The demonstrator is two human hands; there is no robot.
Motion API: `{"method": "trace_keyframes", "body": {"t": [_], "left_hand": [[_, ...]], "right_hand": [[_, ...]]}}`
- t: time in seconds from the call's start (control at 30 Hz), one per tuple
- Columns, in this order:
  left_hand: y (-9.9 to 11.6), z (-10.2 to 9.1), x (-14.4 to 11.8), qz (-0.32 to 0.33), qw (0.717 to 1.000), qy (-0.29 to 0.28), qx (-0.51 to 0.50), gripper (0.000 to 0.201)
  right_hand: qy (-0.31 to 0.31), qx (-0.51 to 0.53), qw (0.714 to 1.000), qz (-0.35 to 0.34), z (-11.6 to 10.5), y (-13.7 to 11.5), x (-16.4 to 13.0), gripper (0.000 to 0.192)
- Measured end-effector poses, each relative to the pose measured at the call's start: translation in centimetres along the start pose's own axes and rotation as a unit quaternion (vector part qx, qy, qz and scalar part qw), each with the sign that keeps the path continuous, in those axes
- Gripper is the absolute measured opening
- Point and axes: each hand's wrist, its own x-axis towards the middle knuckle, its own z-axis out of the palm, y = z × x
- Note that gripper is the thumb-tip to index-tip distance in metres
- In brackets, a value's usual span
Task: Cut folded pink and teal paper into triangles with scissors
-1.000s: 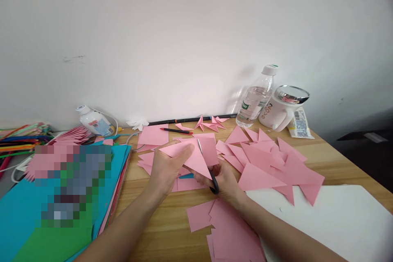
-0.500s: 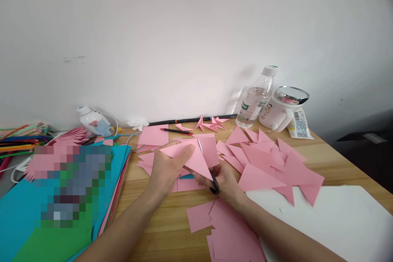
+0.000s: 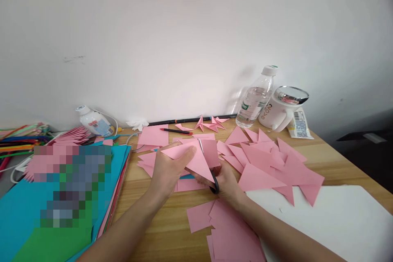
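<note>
Pink paper sheet (image 3: 196, 159) sits raised above my worktop (image 3: 153, 217), pinched by my left hand (image 3: 167, 170). My right hand (image 3: 225, 182) grips scissors (image 3: 210, 172), blade through the sheet. Pink triangles (image 3: 270, 163) lie right of it.

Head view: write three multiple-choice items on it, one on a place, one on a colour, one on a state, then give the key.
1. Where does the water bottle stand?
A. on the teal sheets
B. beside the white mug, near the wall
C. on the white board

2. What colour is the paper sheet being cut?
A. pink
B. green
C. white

3. How is that sheet held?
A. flat on the table, untouched
B. lifted in the left hand, the scissors in the right hand cutting into it
C. rolled into a tube

Key: 1 B, the bottle sits just left of the mug at the table's back edge. 2 A, it matches the pink triangles around it. 3 B, the left fingers pinch it while a blade runs along it.
</note>
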Motion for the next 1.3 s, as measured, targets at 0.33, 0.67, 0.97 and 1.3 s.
{"method": "trace_keyframes", "body": {"t": [0.33,0.67,0.97,1.3], "left_hand": [[0.1,0.1,0.0,0.015,1.0,-0.021,-0.006,0.019],[0.9,-0.6,0.5,-0.008,0.999,-0.032,0.029,0.021],[1.9,-1.7,1.2,0.06,0.996,0.04,-0.043,0.019],[2.6,1.5,0.4,-0.075,0.994,-0.081,0.027,0.023]], "right_hand": [[-0.007,-0.02,1.0,0.017,-0.2,0.1,-0.1,0.019],[-0.007,0.043,0.998,0.044,-0.5,1.1,0.3,0.031],[-0.028,0.074,0.996,0.041,0.0,1.1,0.4,0.034],[-0.119,0.148,0.969,0.157,-0.3,1.1,0.5,0.037]]}}
